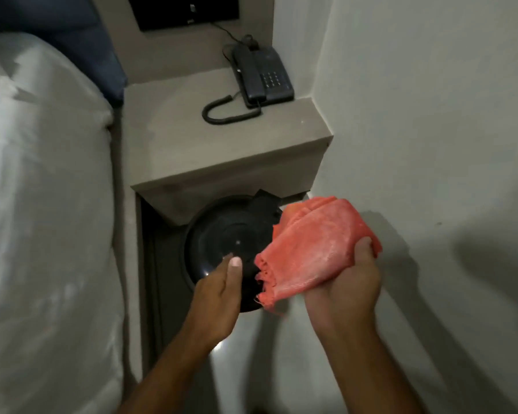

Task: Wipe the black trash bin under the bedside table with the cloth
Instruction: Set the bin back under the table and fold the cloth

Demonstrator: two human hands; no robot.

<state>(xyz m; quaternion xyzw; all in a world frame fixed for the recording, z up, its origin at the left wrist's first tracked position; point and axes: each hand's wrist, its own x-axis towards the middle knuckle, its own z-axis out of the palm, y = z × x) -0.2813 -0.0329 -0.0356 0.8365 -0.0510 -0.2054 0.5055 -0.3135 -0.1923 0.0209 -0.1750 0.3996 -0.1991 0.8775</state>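
The black trash bin (226, 234) stands on the floor, its round lid half tucked under the grey bedside table (222, 156). My left hand (219, 294) hovers over the near edge of the lid, fingers together and extended, holding nothing. My right hand (347, 282) grips a folded pink-orange cloth (311, 249), held just to the right of the bin and slightly above it. The cloth's frayed corner overlaps the lid's right edge in view.
A dark corded telephone (260, 76) sits on the bedside table's back right. A bed with white bedding (42, 204) fills the left side. A white wall (431, 115) closes in on the right, leaving a narrow strip of glossy floor (281, 354).
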